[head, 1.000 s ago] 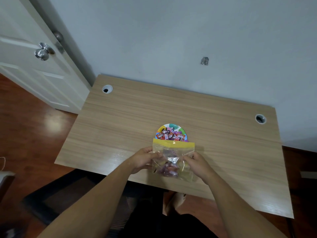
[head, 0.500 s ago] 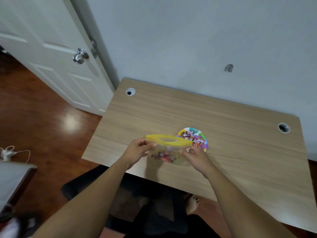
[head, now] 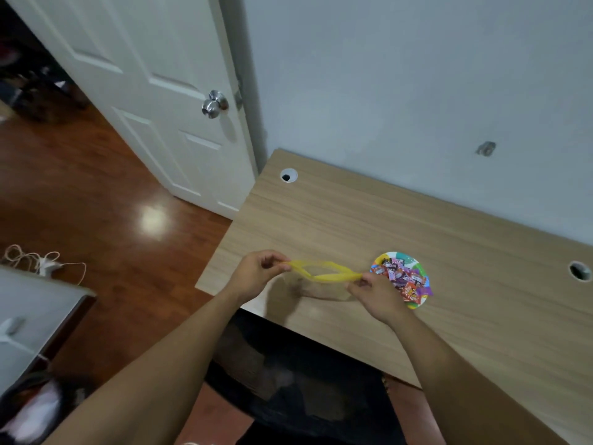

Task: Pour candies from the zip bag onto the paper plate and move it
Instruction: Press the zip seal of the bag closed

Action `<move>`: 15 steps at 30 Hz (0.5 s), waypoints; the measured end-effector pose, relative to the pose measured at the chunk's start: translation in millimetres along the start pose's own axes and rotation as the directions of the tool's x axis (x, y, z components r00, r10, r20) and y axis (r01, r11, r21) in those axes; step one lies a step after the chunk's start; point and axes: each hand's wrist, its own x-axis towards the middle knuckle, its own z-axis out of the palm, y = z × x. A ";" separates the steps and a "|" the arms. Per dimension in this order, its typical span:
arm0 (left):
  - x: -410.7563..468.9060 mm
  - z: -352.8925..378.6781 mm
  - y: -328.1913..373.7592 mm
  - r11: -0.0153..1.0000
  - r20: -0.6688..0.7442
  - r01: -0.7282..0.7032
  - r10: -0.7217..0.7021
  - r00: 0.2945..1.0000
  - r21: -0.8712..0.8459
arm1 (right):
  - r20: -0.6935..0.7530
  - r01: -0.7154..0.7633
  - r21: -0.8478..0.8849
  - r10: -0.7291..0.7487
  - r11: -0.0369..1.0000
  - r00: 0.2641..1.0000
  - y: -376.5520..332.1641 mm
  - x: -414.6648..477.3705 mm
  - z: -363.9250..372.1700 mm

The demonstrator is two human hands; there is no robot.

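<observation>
from my remote seat i read this left to right, taking the desk (head: 369, 220) as my landmark. far off its left edge a tangle of pale cable (head: 35, 260) lies on the dark wood floor (head: 96, 194), and a white panelled door (head: 154, 91) with a round metal knob (head: 214, 104) stands just beyond the desk's far left corner. a cable hole (head: 288, 176) sits in that corner of the desk top.

over the desk's near left part my left hand (head: 255, 276) pinches one end of the zip bag (head: 324, 273), thumb and fingertips closed on its yellow strip. the bag's mouth is pulled open into a narrow slit between the two yellow bands, seen almost edge-on. the clear body hangs below, close over the desk top, and i cannot tell whether it touches the wood; it is blurred, and i cannot tell whether any sweets are inside.

my right hand (head: 380, 295) pinches the other end of the yellow strip, fingers closed on it, above the desk's near edge. just right of that hand the paper plate (head: 414, 304) rests on the desk, bright-rimmed and heaped with wrapped candies (head: 402, 277). my right hand overlaps the plate's near left side in this view.

toward the desk's right end is a second cable hole (head: 579, 271).
</observation>
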 end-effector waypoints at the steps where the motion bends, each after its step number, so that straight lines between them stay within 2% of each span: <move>1: 0.9 -2.3 -3.2 1.000 -0.015 0.000 0.000 1.000 0.009 | 0.006 0.003 0.011 -0.003 1.000 1.000 -5.9 0.0 2.3; 5: 2.6 -5.5 -9.4 0.997 -0.020 -0.036 0.038 0.999 0.065 | 0.013 0.012 0.010 -0.012 1.000 1.000 -34.2 0.5 6.0; 8: 1.9 -6.5 -7.4 0.993 0.010 -0.080 0.080 0.997 0.090 | 0.012 0.115 -0.195 -0.115 0.974 0.993 -53.2 4.2 10.5; 11: -0.1 -7.2 -4.6 0.983 0.029 -0.134 0.131 0.991 0.129 | 0.075 0.274 -0.463 -0.271 0.843 0.960 -72.3 12.4 26.2; 15: -1.0 -11.0 -6.7 0.970 0.063 -0.195 0.188 0.980 0.146 | 0.152 0.296 -0.593 -0.257 0.749 0.955 -99.2 20.1 51.8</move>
